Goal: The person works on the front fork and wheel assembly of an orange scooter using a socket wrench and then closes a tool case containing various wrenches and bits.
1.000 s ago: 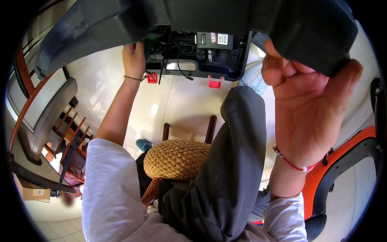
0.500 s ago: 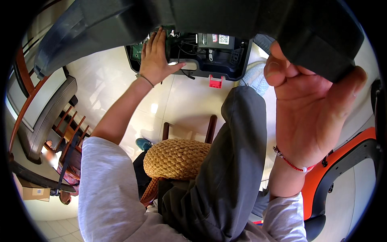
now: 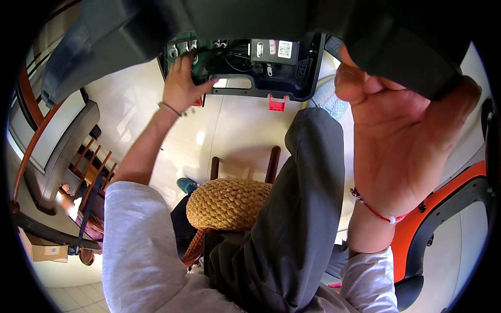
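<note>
An open black tool case (image 3: 235,93) lies on the floor at the top of the view. My left hand (image 3: 179,83) reaches over its left part, fingers stretched forward and thumb apart. Its fingertips are at a row of wrenches (image 3: 173,51) set in a green-lined section; I see nothing held. To the right in the case sit dark cables (image 3: 239,61) and a dark grey box (image 3: 275,51) with a square code label. Close up, my right hand (image 3: 396,125) is closed around the lower right corner of a large black plastic piece (image 3: 412,57), which crosses the top and hides the case's far side.
Below the case are red latches (image 3: 276,103). A woven seat (image 3: 227,204) with brown legs stands by my bent knee (image 3: 315,135). An orange and black curved object (image 3: 438,208) is at right. Chairs (image 3: 88,161), another person (image 3: 86,229) and a cardboard box (image 3: 47,249) are at left.
My left hand has moved left and back a little toward me, uncovering more wrenches. The case appears slightly further left. My right hand keeps its grip on the black plastic piece.
</note>
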A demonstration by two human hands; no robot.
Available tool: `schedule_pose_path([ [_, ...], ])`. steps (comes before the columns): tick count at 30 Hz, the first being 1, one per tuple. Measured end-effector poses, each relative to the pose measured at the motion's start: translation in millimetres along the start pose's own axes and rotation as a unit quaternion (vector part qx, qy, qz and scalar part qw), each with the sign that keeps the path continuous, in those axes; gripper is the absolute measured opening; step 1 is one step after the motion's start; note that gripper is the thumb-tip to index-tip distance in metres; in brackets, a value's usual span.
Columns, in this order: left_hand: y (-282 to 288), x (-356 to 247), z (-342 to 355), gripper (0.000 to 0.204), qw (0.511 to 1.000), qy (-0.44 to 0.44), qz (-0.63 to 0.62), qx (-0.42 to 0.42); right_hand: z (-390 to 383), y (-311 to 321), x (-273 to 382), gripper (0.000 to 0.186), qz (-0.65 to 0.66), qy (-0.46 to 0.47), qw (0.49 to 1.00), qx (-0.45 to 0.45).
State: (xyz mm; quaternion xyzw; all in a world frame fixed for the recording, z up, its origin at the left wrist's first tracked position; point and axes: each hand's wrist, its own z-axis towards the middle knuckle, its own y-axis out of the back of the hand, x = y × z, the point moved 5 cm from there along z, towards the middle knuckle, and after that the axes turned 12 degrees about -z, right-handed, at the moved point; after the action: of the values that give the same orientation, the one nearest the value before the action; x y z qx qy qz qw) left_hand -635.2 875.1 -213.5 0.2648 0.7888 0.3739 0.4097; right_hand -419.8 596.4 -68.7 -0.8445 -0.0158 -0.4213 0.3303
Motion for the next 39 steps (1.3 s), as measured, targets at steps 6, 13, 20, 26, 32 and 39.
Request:
schedule_pose_path([
  [6,-8.8,19.3,-16.3,0.063,0.996,0.072,0.031,0.031,0.0,-0.3,-2.4,0.05,0.001,-0.002,1.0,0.003],
  [13,14.0,23.3,25.9,0.046,0.998,-0.039,0.048,0.034,1.7,-4.4,1.0,0.049,0.002,0.001,1.0,0.007],
  [20,2.7,51.4,-23.3,0.06,0.998,0.022,0.058,0.002,2.5,-3.9,3.1,0.049,-0.001,0.005,1.0,0.005],
  [26,4.9,64.3,3.3,0.048,0.999,-0.012,0.02,-0.033,2.2,-5.1,4.4,0.048,-0.003,0.006,1.0,0.006],
  [32,-13.8,58.5,25.2,0.052,0.997,-0.034,-0.022,-0.072,4.2,-7.0,0.9,0.048,-0.004,0.007,1.0,0.004],
  [39,6.5,31.8,-15.6,0.058,0.992,-0.073,-0.066,-0.077,5.4,-6.6,2.3,0.048,0.003,0.005,1.0,0.003],
])
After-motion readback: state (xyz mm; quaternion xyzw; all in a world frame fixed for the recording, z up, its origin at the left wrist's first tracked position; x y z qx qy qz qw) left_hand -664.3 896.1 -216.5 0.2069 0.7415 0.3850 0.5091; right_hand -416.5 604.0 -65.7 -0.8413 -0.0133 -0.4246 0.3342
